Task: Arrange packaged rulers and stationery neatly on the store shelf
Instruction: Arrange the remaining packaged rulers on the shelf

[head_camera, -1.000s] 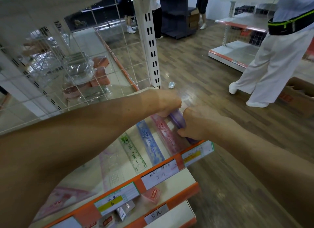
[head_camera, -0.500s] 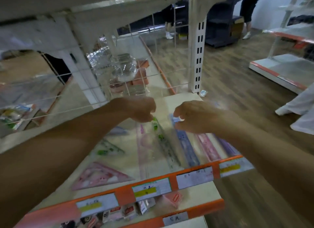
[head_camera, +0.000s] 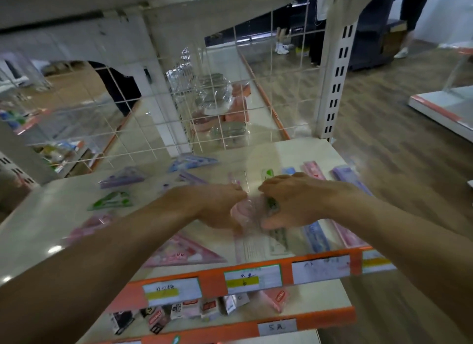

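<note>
Gripping a clear pack (head_camera: 247, 210), probably rulers under the blur, curled fingers of my left hand (head_camera: 217, 208) and right hand (head_camera: 297, 203) hold it midway along the shelf (head_camera: 294, 151). Rightward, blue ruler (head_camera: 316, 237), pink ruler (head_camera: 345, 235) and purple ruler (head_camera: 345, 176) already lie aligned; leftward set squares (head_camera: 184, 254) are not yet straightened.

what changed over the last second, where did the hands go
Both hands moved left along the shelf, off the purple ruler at its right end. Now the left hand grips a clear pink pack and the right hand grips the green ruler beside it. The pink triangle stayed flat near the front edge.
</note>
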Action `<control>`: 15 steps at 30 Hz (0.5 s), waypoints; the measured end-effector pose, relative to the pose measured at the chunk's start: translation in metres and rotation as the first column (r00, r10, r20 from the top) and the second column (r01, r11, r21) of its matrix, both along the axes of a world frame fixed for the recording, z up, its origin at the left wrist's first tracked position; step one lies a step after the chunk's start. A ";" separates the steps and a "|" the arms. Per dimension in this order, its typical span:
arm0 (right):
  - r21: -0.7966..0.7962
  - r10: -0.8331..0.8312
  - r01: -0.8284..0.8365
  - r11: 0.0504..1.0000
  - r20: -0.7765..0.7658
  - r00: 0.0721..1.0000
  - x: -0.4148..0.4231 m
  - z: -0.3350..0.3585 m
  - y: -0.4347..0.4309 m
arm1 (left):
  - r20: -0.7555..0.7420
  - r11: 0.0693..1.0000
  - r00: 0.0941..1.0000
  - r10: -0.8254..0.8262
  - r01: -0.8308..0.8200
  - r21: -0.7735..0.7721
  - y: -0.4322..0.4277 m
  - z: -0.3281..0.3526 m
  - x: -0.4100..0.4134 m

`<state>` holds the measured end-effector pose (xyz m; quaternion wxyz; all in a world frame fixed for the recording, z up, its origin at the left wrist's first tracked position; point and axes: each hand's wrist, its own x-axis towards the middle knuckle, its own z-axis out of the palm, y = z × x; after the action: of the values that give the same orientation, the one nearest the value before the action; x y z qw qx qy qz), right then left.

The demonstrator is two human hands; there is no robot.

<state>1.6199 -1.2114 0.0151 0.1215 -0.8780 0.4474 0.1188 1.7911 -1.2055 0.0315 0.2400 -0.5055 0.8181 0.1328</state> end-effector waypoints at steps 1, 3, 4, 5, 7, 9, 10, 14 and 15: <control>-0.001 0.004 -0.004 1.000 -0.011 1.000 -0.003 -0.001 -0.001 | 0.003 1.000 1.000 0.004 -0.004 0.006 0.000 0.000 0.000; 0.006 0.001 -0.001 1.000 -0.042 0.999 -0.008 -0.004 -0.003 | 0.009 1.000 1.000 0.015 -0.015 0.017 0.002 0.000 -0.001; 0.017 -0.012 0.013 1.000 -0.053 0.999 -0.010 -0.006 -0.004 | 0.015 1.000 1.000 0.020 -0.020 0.020 0.002 0.000 -0.002; 0.022 -0.023 0.025 0.999 -0.060 0.998 -0.010 -0.007 -0.005 | 0.021 1.000 1.000 0.022 -0.022 0.022 0.001 0.000 -0.002; 0.025 -0.032 0.034 0.999 -0.068 0.997 -0.009 -0.006 -0.006 | 0.026 1.000 0.999 0.023 -0.023 0.021 0.002 0.001 -0.003; 0.034 -0.050 0.053 0.998 -0.085 0.995 -0.010 -0.006 -0.007 | 0.022 0.999 0.999 0.028 -0.029 0.025 0.003 0.002 -0.003; 0.043 -0.056 0.060 0.997 -0.096 0.994 -0.009 -0.005 -0.006 | 0.020 0.999 0.999 0.030 -0.031 0.028 0.003 0.003 -0.003; 0.064 -0.032 0.040 0.997 -0.121 0.992 -0.007 -0.002 -0.008 | 0.032 0.999 0.999 0.025 -0.025 0.025 0.008 0.004 -0.003; 0.082 -0.036 0.045 0.996 -0.113 0.993 -0.006 0.002 -0.009 | 0.031 0.999 0.999 0.026 -0.027 0.025 0.008 0.005 -0.003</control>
<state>1.6143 -1.2208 0.0173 0.1358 -0.8547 0.4659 0.1841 1.7878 -1.1971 0.0360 0.2571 -0.5151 0.8058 0.1387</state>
